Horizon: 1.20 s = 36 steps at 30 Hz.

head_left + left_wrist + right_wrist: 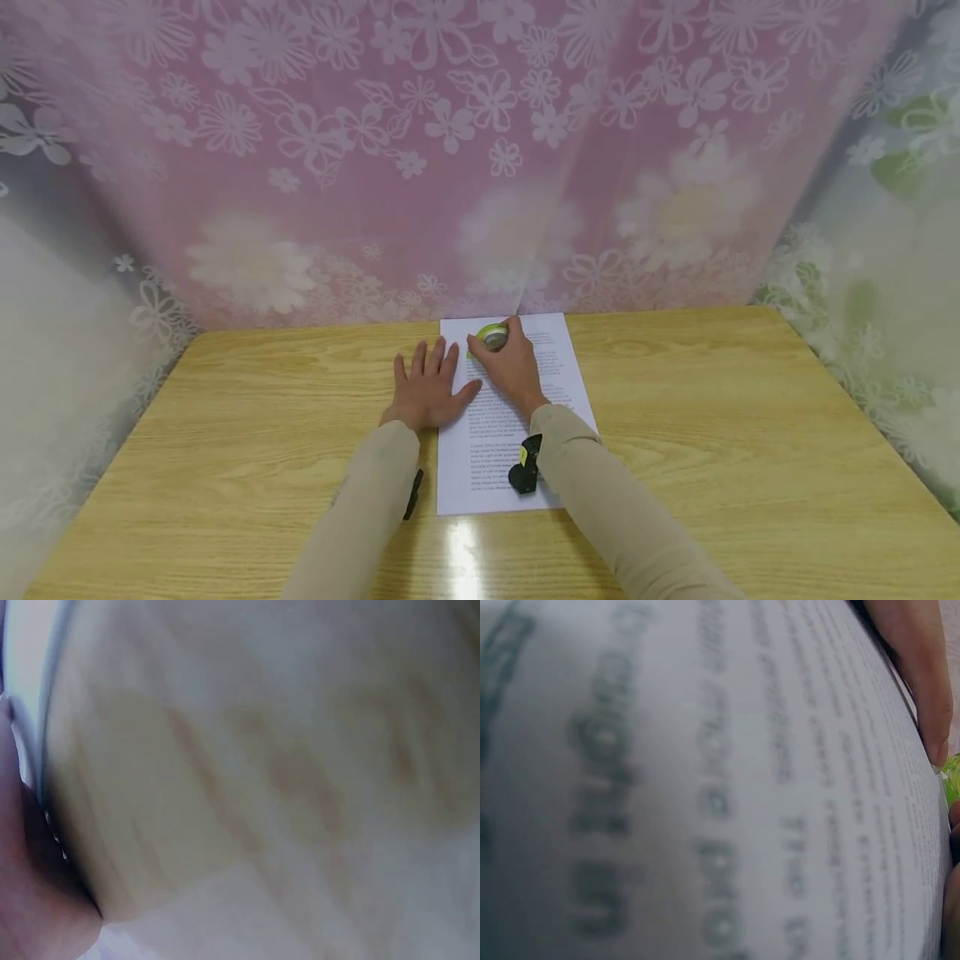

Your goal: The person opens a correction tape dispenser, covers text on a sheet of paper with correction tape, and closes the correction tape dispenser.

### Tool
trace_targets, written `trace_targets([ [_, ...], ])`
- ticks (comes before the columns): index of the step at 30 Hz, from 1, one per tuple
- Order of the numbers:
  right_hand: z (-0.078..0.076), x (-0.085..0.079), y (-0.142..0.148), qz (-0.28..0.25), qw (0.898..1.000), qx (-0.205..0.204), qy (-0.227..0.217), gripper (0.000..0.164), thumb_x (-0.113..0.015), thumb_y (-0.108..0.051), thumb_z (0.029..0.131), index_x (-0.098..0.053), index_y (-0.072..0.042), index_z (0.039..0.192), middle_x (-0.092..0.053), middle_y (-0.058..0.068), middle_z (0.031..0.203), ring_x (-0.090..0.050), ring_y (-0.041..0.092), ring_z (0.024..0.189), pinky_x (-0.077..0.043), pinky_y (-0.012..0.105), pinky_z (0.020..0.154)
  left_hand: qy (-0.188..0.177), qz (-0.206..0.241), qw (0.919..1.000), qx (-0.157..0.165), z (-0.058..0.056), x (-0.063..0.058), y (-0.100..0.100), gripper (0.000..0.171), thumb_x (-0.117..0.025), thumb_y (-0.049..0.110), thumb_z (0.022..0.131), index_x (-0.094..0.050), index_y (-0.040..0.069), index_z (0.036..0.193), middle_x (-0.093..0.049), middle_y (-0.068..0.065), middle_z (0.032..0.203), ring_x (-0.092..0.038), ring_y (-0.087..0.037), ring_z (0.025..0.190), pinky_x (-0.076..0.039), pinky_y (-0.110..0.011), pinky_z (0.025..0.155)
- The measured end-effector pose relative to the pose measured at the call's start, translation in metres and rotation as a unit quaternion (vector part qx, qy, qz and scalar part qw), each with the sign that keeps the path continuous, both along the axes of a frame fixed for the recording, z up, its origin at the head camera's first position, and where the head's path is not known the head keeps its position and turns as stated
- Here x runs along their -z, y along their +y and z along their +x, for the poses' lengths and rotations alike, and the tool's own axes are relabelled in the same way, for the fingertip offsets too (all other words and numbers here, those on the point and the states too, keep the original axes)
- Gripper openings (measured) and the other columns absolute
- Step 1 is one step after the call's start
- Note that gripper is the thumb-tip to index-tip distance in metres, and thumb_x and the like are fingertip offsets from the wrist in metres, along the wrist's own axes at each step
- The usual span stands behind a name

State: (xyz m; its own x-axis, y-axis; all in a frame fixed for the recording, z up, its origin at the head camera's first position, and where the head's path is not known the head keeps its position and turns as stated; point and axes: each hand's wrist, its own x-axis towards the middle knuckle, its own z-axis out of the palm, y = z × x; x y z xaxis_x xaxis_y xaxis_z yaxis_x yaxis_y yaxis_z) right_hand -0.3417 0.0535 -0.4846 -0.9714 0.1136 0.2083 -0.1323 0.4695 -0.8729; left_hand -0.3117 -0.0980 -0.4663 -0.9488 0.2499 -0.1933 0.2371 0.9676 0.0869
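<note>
A printed sheet of paper (517,417) lies on the wooden table (285,400). Near the top of the sheet, my right hand (513,362) pinches a small rounded green-and-greyish thing (495,337), apparently a correction tape, between thumb and fingers. Its narrow end points down and left, at the upper lines of text. My left hand (429,387) rests flat with spread fingers on the table and the sheet's left edge, the thumb over the paper. In the right wrist view a bit of green (951,776) shows beside the fingers. The left wrist view is mostly blurred wood.
A pink floral curtain (420,208) hangs right behind the table's back edge, and pale floral cloth (885,275) hangs at the sides. Black wrist cameras (525,467) sit under the sleeves, the right one above the sheet. Glare falls on the front of the table.
</note>
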Motion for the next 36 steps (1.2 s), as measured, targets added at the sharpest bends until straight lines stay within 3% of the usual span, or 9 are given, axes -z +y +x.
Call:
trace_targets([
  [15, 0.0, 0.001, 0.001, 0.005, 1.0, -0.008, 0.003, 0.05, -0.071, -0.04, 0.084, -0.042, -0.007, 0.11, -0.061, 0.011, 0.095, -0.063, 0.021, 0.084, -0.052, 0.035, 0.073, 0.004, 0.027, 0.9996, -0.006, -0.004, 0.012, 0.0, 0.099, -0.026, 0.083, 0.082, -0.003, 0.02, 0.155, 0.003, -0.003, 0.16, 0.009, -0.03, 0.144, 0.008, -0.06, 0.107],
  [28, -0.001, 0.001, -0.001, 0.001, 1.0, -0.009, 0.008, 0.05, -0.071, -0.037, 0.085, -0.041, -0.006, 0.111, -0.059, 0.011, 0.097, -0.062, 0.021, 0.086, -0.051, 0.035, 0.075, -0.007, 0.007, 0.9999, -0.009, 0.001, -0.001, 0.001, 0.096, -0.027, 0.08, 0.084, -0.005, 0.021, 0.155, 0.001, -0.003, 0.16, 0.004, -0.031, 0.144, 0.002, -0.059, 0.109],
  [36, -0.001, 0.0, -0.002, 0.009, 1.0, 0.0, 0.015, 0.05, -0.071, -0.036, 0.085, -0.041, -0.005, 0.111, -0.059, 0.011, 0.098, -0.061, 0.022, 0.087, -0.051, 0.036, 0.076, 0.004, 0.002, 1.0, -0.009, 0.002, -0.002, 0.001, 0.097, -0.028, 0.082, 0.083, -0.005, 0.021, 0.155, 0.0, -0.003, 0.16, 0.003, -0.031, 0.144, 0.0, -0.06, 0.109],
])
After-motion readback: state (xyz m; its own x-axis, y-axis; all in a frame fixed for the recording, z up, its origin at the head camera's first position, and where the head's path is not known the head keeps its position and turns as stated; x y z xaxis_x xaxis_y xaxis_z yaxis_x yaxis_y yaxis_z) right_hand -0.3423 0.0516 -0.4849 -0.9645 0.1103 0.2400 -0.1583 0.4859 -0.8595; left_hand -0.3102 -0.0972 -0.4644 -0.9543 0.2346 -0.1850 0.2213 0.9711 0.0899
